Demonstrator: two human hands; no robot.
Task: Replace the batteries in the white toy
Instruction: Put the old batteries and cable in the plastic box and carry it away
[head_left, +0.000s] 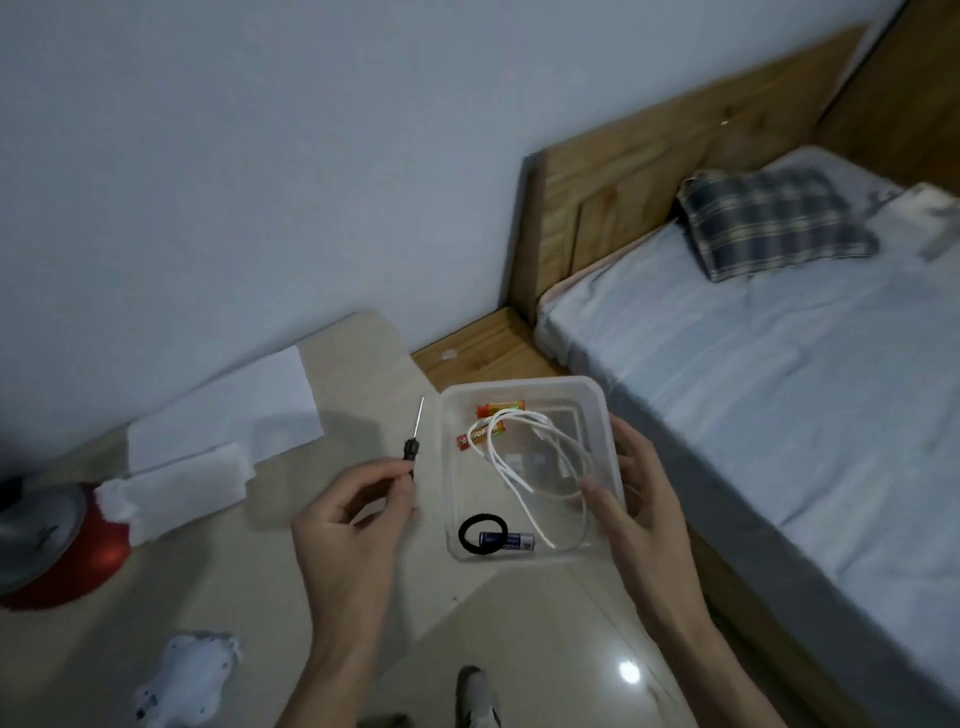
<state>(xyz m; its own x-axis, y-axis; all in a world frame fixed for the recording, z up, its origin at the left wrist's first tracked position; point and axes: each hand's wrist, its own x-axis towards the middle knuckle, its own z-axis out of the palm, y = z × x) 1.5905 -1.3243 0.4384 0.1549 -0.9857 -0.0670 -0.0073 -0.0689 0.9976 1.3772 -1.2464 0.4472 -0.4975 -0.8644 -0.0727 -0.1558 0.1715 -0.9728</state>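
Left hand (363, 499) pinches the screwdriver (413, 441); right hand (631, 483) grips the tub (608, 415) (tools gathered). Next, open the white toy (189, 675).

Floor (249, 582): toy (189, 675), perhaps paper (223, 415).

Pretty dim in here, cold bluish cast over everything. One overhead light bounces off the glossy floor (571, 649) as a white glare spot. Soft shadows, whole view a bit smeared, bed (779, 364) and wall (260, 156) lines bowing toward the edges.
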